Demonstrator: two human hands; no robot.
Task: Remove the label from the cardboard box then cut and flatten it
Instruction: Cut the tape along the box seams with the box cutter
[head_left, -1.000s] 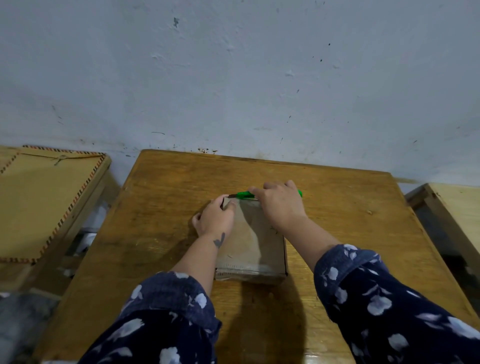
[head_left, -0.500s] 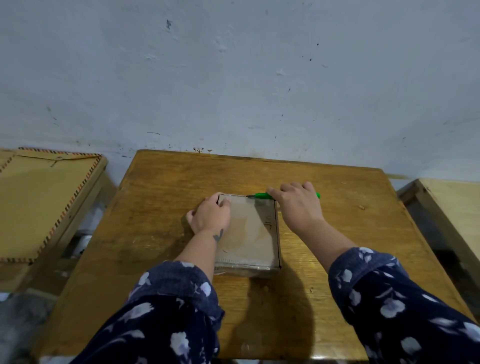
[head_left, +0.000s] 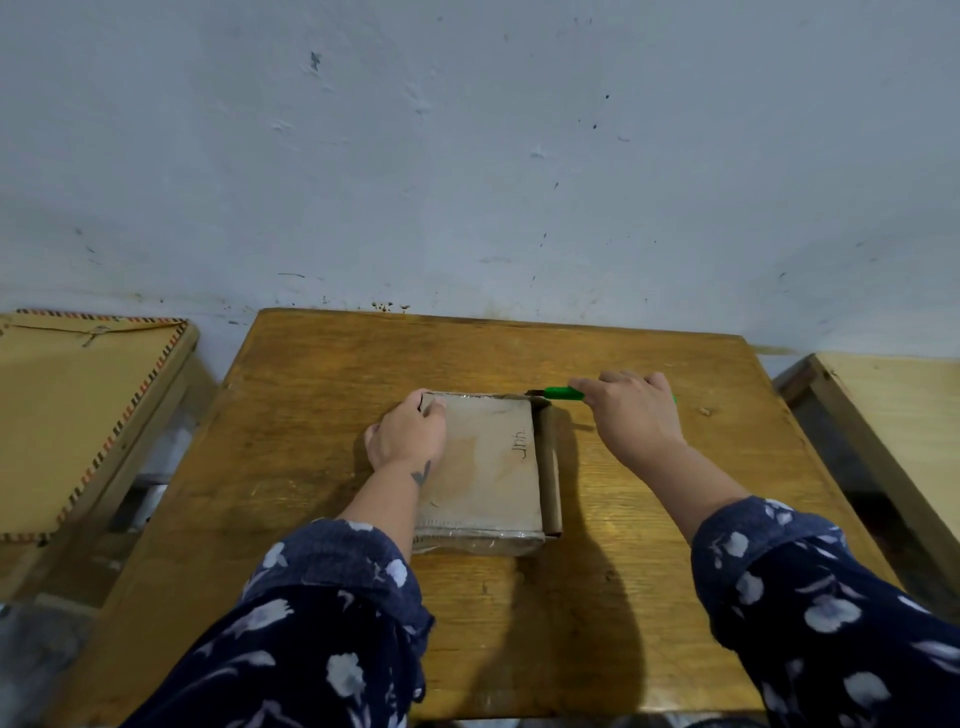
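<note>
- a scuffed wooden worktop (head_left: 332, 519) stands against a pale, marked wall (head_left: 467, 156), with other wooden furniture on both sides.
- the cardboard box (head_left: 488, 467) lies mid-worktop; dark handwriting runs along its right edge, too small to read.
- the left hand (head_left: 408, 439) rests on the box's far left corner, fingers curled over the edge.
- the right hand (head_left: 631, 415) grips a green cutter (head_left: 558, 393), which has slid right since half a second ago, past the far right corner.
</note>
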